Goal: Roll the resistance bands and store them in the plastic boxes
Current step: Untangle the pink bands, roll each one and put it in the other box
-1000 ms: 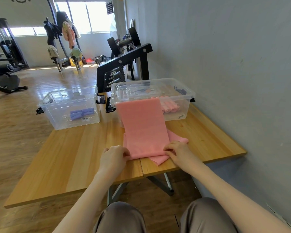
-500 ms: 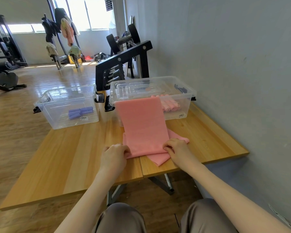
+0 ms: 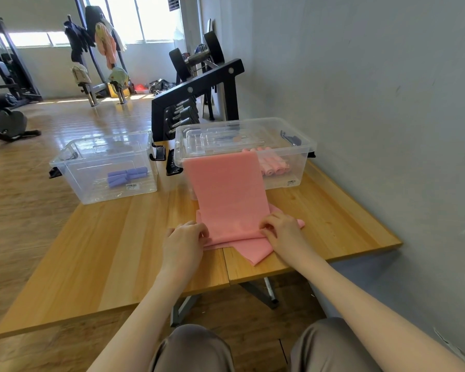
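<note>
While we sit at the wooden counter (image 3: 91, 251) that fills the middle of the frame, two clear plastic boxes stand along its far edge. The right-hand box (image 3: 298, 146), upper centre-right, holds rolled pink bands (image 3: 275, 166); the left-hand box (image 3: 73, 157), upper centre-left, holds rolled purple bands (image 3: 126, 175). Our pink resistance band (image 3: 226, 194) hangs over the front rim of the right-hand box and runs down onto the counter at centre frame, its near end bunched in loose folds. Our left hand (image 3: 184, 244) and right hand (image 3: 285, 232) each pinch a near corner of it, fingers curled on the edge, so both grips are holding the band. We judge it thin, limp, light and a bit tacky; it should roll best taken at both near corners and turned evenly under slight tension, or the roll may skew.
</note>
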